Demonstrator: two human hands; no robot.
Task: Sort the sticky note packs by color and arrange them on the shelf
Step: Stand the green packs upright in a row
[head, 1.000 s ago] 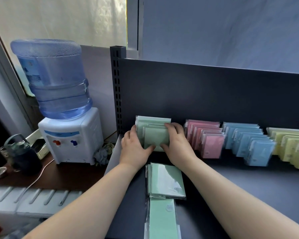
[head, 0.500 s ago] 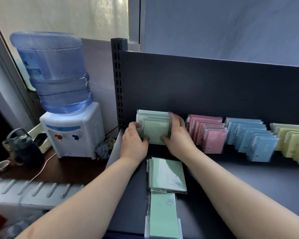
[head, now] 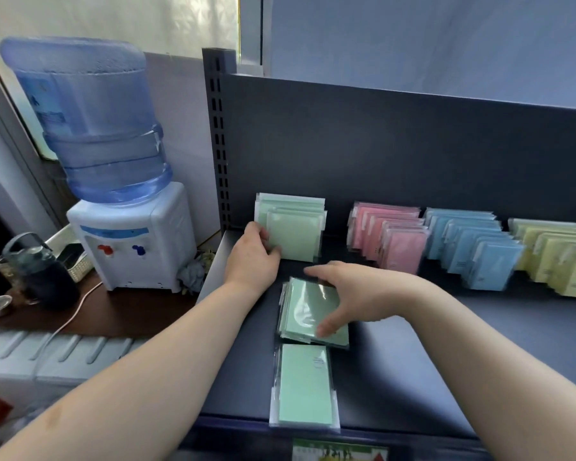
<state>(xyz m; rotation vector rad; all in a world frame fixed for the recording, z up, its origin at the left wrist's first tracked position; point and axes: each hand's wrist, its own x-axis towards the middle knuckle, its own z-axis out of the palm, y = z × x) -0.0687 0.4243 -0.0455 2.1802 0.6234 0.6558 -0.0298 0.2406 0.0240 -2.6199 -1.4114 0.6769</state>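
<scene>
The flat green stack of sticky note packs lies on the dark shelf, directly in front of the person and slightly left of the middle. In the head view, the only one there is, its long side runs away from the body with a slight tilt. The right hand is over it and grasps it: the fingers reach past the far edge and the thumb presses on the near part of the top pack.

Straight beyond it, against the back panel, is the standing green row, its packs upright and facing forward. The left hand is at that row, its fingers curled on the left edge of the front pack as if steadying it.

The coming move looks like a short lift forward and up, tipping the stack from flat to upright so that it lands in front of the row. The right hand is the nearer one, and it already holds the stack.

A single green pack lies flat nearer the shelf's front edge, just behind the stack from the person's side. The pink row, blue row and yellow row stand to the right, each apart from the next.
</scene>
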